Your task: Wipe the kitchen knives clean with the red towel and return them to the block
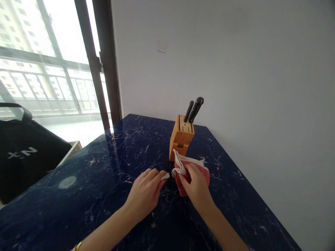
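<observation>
My left hand (150, 184) is closed around the pale handle (165, 176) of a slim utensil, which has a black band near the cloth. The far end of the utensil is covered by a red and white cloth (193, 164), so its kind is hidden. My right hand (194, 183) pinches that cloth around the utensil's covered end. Just beyond both hands stands a wooden knife block (180, 137), upright. Two black-handled knives (196, 108) sit in slots at its top, and other slots show no handles.
Dark blue marble-patterned table (110, 167) lies under everything. A plain wall (248, 87) runs along its right side and back. To the left are a black bag (31, 150) and a window (52, 62) with a dark frame. A pale round patch (67, 182) shows on the tabletop.
</observation>
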A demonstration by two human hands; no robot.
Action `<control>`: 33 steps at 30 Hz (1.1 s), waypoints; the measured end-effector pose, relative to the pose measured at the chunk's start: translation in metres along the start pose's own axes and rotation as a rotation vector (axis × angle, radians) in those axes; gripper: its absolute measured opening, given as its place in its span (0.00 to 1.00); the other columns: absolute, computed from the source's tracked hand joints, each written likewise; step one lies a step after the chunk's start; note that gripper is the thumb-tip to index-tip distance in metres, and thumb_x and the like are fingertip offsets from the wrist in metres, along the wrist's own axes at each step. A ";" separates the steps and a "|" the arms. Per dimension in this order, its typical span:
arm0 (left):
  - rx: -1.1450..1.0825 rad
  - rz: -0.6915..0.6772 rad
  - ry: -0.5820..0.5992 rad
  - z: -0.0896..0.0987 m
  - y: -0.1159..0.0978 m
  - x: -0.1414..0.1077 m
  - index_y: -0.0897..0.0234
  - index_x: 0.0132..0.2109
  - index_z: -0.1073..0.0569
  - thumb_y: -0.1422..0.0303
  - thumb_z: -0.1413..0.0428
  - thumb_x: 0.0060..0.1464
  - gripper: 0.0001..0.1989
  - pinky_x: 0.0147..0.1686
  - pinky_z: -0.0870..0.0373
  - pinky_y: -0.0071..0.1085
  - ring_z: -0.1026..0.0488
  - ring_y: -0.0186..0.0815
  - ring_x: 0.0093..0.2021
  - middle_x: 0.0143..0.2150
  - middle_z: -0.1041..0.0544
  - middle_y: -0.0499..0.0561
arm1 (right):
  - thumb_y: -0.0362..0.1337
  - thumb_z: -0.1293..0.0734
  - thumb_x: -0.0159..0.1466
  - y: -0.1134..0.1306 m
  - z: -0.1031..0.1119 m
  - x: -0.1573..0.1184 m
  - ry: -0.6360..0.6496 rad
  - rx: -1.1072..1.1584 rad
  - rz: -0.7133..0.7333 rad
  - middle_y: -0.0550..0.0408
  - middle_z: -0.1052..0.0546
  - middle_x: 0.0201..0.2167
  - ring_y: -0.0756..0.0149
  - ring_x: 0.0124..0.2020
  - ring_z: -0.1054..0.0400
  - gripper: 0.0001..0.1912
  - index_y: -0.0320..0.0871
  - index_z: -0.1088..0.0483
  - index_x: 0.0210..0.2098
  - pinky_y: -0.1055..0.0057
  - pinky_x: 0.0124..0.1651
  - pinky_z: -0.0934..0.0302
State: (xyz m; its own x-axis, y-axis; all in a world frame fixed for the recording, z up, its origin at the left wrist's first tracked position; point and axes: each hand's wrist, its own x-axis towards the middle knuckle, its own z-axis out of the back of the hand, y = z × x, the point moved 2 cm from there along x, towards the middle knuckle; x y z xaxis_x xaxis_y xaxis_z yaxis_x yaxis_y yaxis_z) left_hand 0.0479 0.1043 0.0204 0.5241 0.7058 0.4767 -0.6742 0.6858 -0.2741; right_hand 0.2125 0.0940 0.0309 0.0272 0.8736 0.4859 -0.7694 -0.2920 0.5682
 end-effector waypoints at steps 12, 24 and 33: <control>-0.021 0.047 -0.019 0.003 0.006 0.001 0.61 0.48 0.34 0.69 0.58 0.59 0.13 0.37 0.36 0.34 0.35 0.36 0.35 0.36 0.31 0.51 | 0.32 0.38 0.56 0.003 0.000 -0.001 0.017 0.076 -0.036 0.54 0.28 0.30 0.65 0.33 0.34 0.06 0.43 0.33 0.34 0.71 0.36 0.42; 0.007 0.020 0.005 0.002 0.001 -0.001 0.62 0.48 0.35 0.70 0.58 0.59 0.13 0.37 0.36 0.35 0.36 0.37 0.36 0.37 0.31 0.52 | 0.37 0.38 0.56 -0.023 0.012 0.009 -0.143 0.064 -0.101 0.50 0.27 0.41 0.60 0.41 0.33 0.16 0.42 0.33 0.44 0.66 0.44 0.41; 0.000 0.040 -0.021 0.004 0.004 0.001 0.62 0.48 0.34 0.70 0.58 0.59 0.13 0.37 0.36 0.34 0.35 0.36 0.36 0.36 0.31 0.51 | 0.40 0.39 0.56 -0.021 0.007 0.008 -0.094 0.040 -0.083 0.50 0.26 0.36 0.61 0.36 0.33 0.14 0.42 0.32 0.40 0.69 0.39 0.41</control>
State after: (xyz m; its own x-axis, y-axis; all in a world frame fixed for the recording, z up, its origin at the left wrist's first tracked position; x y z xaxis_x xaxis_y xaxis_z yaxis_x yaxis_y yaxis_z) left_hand 0.0435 0.1070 0.0227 0.4856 0.7287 0.4829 -0.6942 0.6572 -0.2936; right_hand 0.2334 0.1043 0.0283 0.1511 0.8555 0.4953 -0.7361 -0.2371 0.6340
